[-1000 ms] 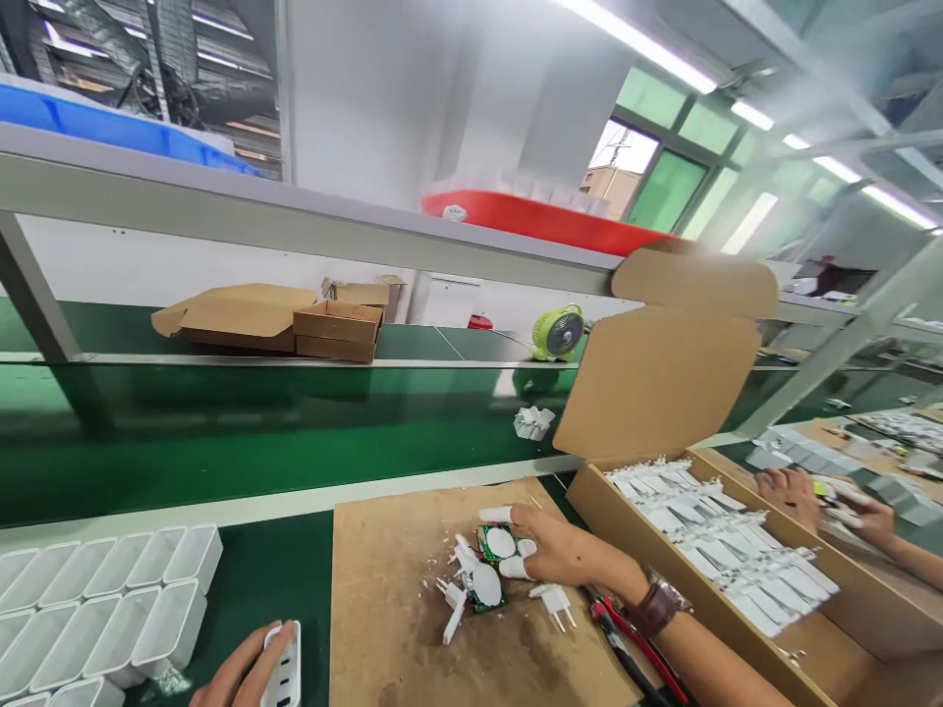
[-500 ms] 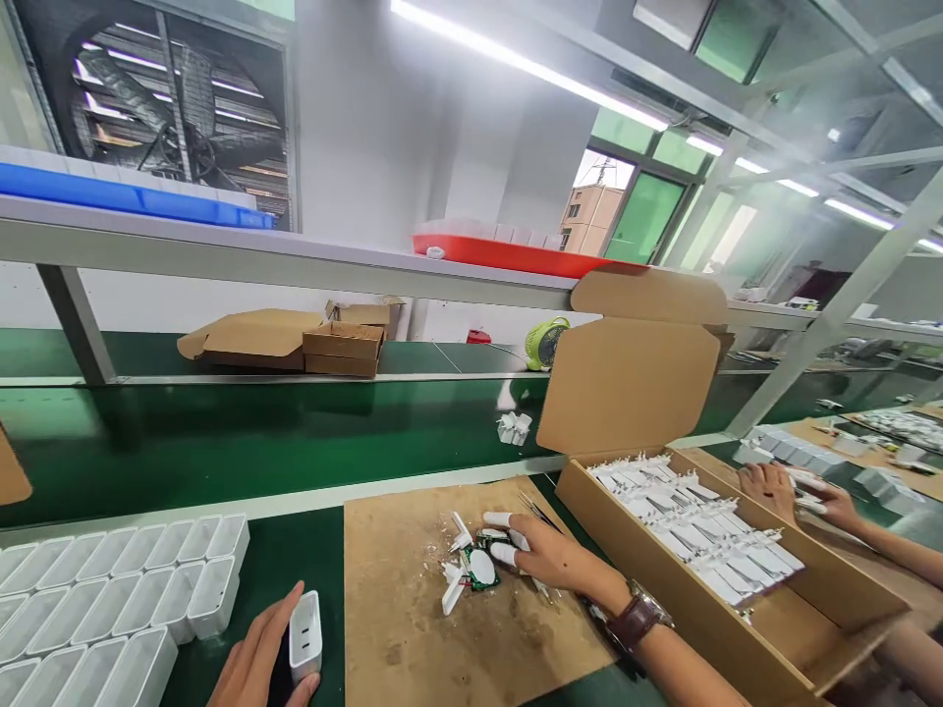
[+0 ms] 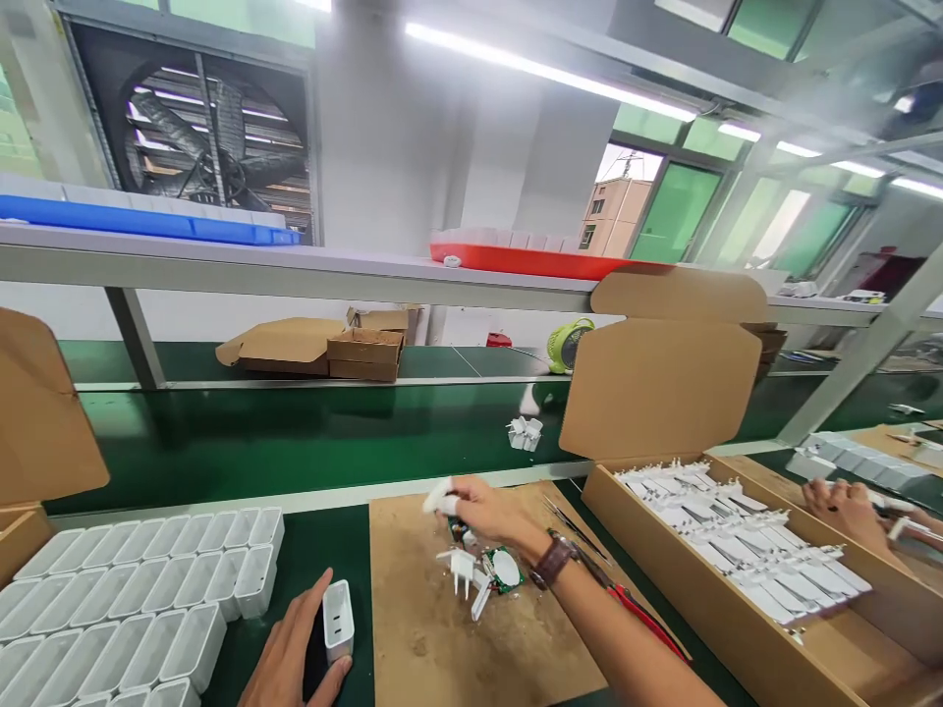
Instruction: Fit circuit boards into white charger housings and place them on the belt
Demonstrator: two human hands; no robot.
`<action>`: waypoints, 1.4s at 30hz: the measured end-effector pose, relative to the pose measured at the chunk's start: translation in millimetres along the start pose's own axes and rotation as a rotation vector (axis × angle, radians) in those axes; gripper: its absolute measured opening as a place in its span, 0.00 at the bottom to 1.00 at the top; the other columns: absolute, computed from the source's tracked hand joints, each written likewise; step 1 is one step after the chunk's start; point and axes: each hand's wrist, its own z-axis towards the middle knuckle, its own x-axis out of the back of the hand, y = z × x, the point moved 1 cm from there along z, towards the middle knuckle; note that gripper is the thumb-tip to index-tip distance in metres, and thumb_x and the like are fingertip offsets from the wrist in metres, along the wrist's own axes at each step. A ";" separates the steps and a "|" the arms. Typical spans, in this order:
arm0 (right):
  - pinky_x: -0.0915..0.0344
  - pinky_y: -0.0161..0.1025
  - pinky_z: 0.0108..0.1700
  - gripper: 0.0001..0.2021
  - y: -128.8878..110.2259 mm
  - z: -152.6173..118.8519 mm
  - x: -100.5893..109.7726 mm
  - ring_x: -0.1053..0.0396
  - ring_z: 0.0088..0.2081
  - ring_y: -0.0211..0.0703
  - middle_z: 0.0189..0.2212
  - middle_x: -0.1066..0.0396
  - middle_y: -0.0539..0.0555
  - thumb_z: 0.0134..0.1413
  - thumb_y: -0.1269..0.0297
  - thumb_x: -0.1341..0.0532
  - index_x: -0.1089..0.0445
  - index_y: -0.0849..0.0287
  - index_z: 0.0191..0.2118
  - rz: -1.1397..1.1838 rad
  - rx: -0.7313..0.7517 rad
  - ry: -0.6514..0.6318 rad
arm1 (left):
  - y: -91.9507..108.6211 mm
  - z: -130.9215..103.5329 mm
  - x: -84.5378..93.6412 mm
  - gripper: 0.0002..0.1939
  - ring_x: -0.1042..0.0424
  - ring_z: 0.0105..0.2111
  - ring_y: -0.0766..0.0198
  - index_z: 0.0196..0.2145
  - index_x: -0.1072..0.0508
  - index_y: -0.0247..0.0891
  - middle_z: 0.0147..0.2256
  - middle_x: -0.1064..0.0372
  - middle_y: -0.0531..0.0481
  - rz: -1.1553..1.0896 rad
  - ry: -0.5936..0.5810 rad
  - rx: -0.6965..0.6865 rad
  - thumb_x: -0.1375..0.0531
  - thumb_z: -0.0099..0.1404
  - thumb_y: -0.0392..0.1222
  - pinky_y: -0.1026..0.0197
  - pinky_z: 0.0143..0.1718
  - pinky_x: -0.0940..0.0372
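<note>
Your left hand [image 3: 295, 653] rests low on the green bench [image 3: 221, 442], its fingers curled around a white charger shell [image 3: 339, 621] that stands upright with its slotted face toward you. The shell sits just beside the rows of white shells [image 3: 125, 589] packed in a tray at your left.

Your right hand [image 3: 490, 511] is raised slightly over the far edge of the brown board [image 3: 442, 648], a watch [image 3: 552, 562] on the wrist. Its fingers are pinched together on a small white part [image 3: 440, 498]; the part is blurred and I cannot tell what kind it is.

Below that hand, on the board, lie a white plug piece [image 3: 461, 567] with prongs up and a green circuit board [image 3: 505, 570], touching or nearly touching one another. Red-handled pliers [image 3: 644, 619] lie beside your forearm.

An open cardboard box [image 3: 737, 628] at your right holds rows of white parts [image 3: 737, 540]. Another person's hand [image 3: 847, 506] works beyond it.
</note>
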 end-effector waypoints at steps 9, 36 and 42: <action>0.33 0.47 0.62 0.32 -40.6 19.8 -61.7 0.27 0.56 0.53 0.53 0.22 0.54 0.43 0.74 0.35 0.23 0.50 0.58 -0.351 0.240 -0.338 | -10.5 1.0 4.6 0.35 0.38 0.71 0.48 0.75 0.53 0.46 0.72 0.41 0.40 -0.070 -0.003 0.024 0.47 0.76 0.54 0.36 0.73 0.38; 0.29 0.58 0.68 0.51 -19.7 -80.6 -118.3 0.36 0.69 0.59 0.70 0.38 0.63 0.50 0.77 0.44 0.63 0.50 0.79 -0.542 0.416 0.124 | 8.8 7.7 9.5 0.41 0.32 0.66 0.51 0.74 0.54 0.50 0.65 0.33 0.41 -0.261 -0.045 -0.168 0.39 0.72 0.41 0.40 0.71 0.37; 0.27 0.58 0.66 0.54 -38.8 -84.2 -113.8 0.34 0.68 0.62 0.69 0.37 0.66 0.43 0.77 0.45 0.61 0.56 0.79 -0.669 0.394 0.075 | 9.9 3.9 13.4 0.44 0.36 0.69 0.50 0.75 0.60 0.54 0.68 0.36 0.40 -0.210 -0.048 -0.236 0.41 0.72 0.33 0.36 0.72 0.36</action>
